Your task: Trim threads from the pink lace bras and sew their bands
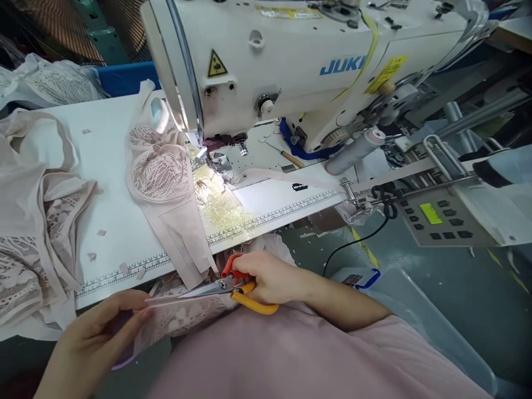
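Note:
My right hand (270, 275) grips a pair of scissors (251, 302) with one red and one yellow handle. Their blades point left and lie along the edge of a pale pink lace piece (187, 317) at the table's front edge. Pinched between the thumb and fingers of my left hand (102, 332) is the left end of that piece. A purple rounded thing shows behind my left fingers; what it is I cannot tell. Just above the scissors, a pale pink lace bra (160, 172) lies on the table, its band hanging over the front edge.
A white sewing machine (266, 61) stands over the table (106, 155). More pink lace garments (29, 221) lie at the left. A razor blade (300, 187), a wooden-handled tool (292, 159) and fabric scraps rest there too. A control box (446, 216) juts out right, above a clear plastic bin (432, 321).

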The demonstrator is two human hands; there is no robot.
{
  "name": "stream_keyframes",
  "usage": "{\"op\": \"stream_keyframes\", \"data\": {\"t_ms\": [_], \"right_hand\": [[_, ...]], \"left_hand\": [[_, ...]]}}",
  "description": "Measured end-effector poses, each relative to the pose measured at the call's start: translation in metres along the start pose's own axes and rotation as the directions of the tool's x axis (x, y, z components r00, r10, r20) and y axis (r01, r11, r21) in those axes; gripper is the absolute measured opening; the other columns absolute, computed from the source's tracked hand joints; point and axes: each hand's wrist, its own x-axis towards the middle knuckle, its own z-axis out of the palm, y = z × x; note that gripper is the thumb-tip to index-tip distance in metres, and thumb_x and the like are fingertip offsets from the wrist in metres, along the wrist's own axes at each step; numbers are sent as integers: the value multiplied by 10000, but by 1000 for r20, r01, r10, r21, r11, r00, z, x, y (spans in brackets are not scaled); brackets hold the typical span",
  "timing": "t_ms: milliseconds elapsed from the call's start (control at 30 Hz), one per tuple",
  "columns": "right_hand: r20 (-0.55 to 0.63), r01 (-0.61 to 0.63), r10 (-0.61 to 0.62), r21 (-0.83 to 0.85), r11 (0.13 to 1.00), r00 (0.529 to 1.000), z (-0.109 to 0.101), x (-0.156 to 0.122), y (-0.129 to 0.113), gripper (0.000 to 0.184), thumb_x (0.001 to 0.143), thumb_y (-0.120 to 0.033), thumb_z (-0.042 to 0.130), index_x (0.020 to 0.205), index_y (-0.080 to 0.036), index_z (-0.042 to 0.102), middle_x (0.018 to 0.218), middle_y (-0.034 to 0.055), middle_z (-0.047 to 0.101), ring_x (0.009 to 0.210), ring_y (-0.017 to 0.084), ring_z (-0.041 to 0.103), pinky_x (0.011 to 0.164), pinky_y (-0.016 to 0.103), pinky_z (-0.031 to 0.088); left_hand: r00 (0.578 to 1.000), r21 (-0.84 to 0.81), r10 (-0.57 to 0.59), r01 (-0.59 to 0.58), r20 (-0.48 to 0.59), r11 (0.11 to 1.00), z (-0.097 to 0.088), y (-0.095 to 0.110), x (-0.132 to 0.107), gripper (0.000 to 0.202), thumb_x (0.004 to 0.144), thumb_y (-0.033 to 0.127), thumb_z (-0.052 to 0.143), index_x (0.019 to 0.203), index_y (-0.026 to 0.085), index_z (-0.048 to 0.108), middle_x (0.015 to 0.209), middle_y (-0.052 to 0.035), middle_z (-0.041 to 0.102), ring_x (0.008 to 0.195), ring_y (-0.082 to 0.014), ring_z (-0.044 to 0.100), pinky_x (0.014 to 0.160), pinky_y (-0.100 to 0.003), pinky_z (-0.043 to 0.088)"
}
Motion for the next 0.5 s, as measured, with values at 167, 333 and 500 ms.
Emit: {"op": "stream_keyframes", "data": {"t_ms": [167, 333, 500], "right_hand": [[-36, -17, 20, 76, 997, 999, 3, -7, -1, 187, 654, -141, 614, 640, -176, 431, 695, -29, 504, 551, 75, 404, 504, 187, 326], [-31, -115, 119, 105, 988, 992, 12, -14, 3, 267, 659, -183, 591, 604, -193, 330, 596, -57, 343, 530, 77, 282, 457, 194, 238], [34, -177, 174, 163, 970, 984, 17, -22, 17, 297, 640, -246, 617, 609, -196, 326, 593, -62, 308, 535, 77, 257, 459, 203, 223]], "left_hand": [[992, -276, -123, 126, 27, 953, 3, 3, 5, 352, 672, 465, 712, 895, 212, 611, 737, 1, 673, 662, -161, 627, 571, -224, 516], [995, -486, -11, -38, -98, 873, 22, 31, 3, 330, 766, 358, 637, 1058, 227, 557, 767, 6, 591, 657, -121, 587, 543, -200, 485], [984, -603, 33, -134, -176, 787, 45, 56, 6, 344, 809, 293, 565, 1150, 265, 527, 813, 11, 530, 618, -86, 523, 501, -182, 445]]}}
